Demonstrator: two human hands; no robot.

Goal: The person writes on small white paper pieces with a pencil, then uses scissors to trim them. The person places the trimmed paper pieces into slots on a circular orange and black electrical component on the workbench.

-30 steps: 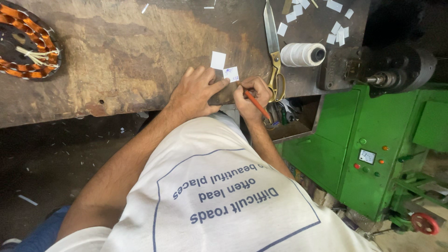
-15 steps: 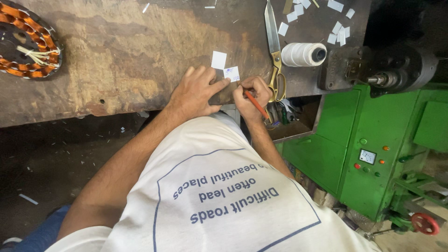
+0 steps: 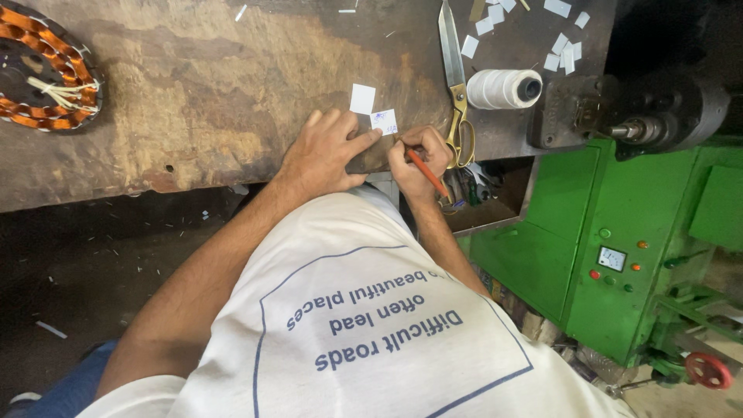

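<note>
My left hand lies flat on the worn wooden bench, its fingertips pinning a small white paper slip that carries blue marks. My right hand is closed around a red pen, the tip touching the slip's right edge. A second, blank white slip lies just above my left fingers.
Large scissors with brass handles lie right of my hands, beside a spool of white thread. Several white slips are scattered at the top right. A copper-wound stator sits far left. A green machine stands at the right.
</note>
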